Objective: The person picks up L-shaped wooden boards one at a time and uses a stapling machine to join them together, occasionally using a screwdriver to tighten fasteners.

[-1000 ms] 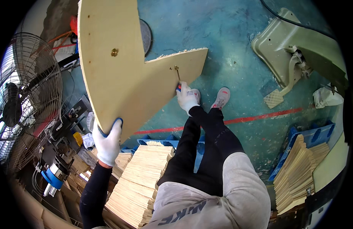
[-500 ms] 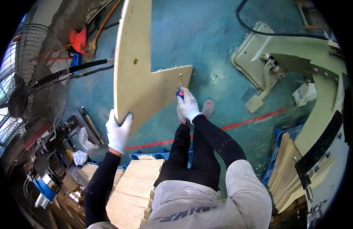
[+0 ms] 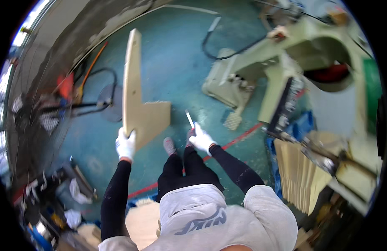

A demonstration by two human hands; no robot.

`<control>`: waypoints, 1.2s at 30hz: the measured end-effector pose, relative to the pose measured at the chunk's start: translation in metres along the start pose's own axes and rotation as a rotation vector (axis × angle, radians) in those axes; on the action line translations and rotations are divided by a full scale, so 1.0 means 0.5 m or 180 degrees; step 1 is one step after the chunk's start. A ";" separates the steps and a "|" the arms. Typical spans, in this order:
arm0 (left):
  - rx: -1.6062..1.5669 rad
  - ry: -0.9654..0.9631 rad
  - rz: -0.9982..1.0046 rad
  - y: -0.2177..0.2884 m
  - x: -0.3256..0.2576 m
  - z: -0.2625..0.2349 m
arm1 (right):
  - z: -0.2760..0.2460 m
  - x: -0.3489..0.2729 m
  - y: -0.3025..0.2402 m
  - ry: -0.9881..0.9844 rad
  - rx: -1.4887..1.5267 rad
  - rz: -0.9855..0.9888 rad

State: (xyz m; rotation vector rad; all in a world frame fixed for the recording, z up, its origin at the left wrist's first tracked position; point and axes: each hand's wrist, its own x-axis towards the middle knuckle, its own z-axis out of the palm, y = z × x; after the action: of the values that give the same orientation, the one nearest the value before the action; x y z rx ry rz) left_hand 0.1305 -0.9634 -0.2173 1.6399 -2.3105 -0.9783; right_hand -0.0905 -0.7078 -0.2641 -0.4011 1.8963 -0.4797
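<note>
My left hand [image 3: 125, 144], in a white glove, grips the near left edge of a flat L-shaped plywood board [image 3: 150, 121]. The board is held up over the floor, its long arm reaching away from me and its short arm pointing right. In my gloved right hand [image 3: 201, 139] is a screwdriver [image 3: 189, 119], its slim shaft pointing away and slightly left. Its handle is mostly hidden by the fingers. A gap separates the tool's tip from the board's right end.
A pale green machine [image 3: 268, 60] with a foot pedal [image 3: 233, 120] stands on the right. Board stacks lie at the right [image 3: 300, 175] and beside my left arm [image 3: 142, 221]. A black cable [image 3: 227, 56] crosses the floor. A blurred fan [image 3: 24, 108] stands left.
The view has swung right and the board appears farther off. The screwdriver, earlier at the board's short arm, is now away from it to the right. Both hands keep their hold.
</note>
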 end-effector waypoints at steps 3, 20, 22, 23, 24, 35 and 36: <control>-0.0113 0.0069 -0.0064 -0.017 0.000 0.008 | -0.073 -0.151 0.001 0.0755 0.0693 -0.0621; -0.0309 -0.0521 0.0309 0.042 -0.013 0.038 | -0.774 -0.747 -0.446 0.4890 -0.2291 0.0049; -0.0243 -0.0590 0.0415 0.032 -0.008 0.026 | -0.744 -0.746 -0.462 0.4012 -0.2202 0.0339; -0.0204 -0.0632 0.0470 0.030 -0.005 0.022 | -0.724 -0.749 -0.467 0.4038 -0.2255 0.0493; -0.0336 -0.0805 0.0556 0.022 0.002 0.025 | -0.712 -0.749 -0.461 0.4052 -0.2259 0.0570; -0.0954 -0.1059 0.0935 0.051 -0.001 0.009 | -0.384 -0.731 -0.322 0.5346 -0.1273 -0.3781; -0.1208 -0.1293 0.0820 0.074 -0.023 -0.015 | -0.342 -0.711 -0.261 0.5114 -0.1084 -0.3537</control>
State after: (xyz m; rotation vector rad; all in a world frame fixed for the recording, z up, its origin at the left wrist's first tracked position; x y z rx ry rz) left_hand 0.1092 -0.9495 -0.1872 1.0432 -2.2904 -1.6789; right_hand -0.1169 -0.6227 0.1417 -1.7008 3.1464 -1.5198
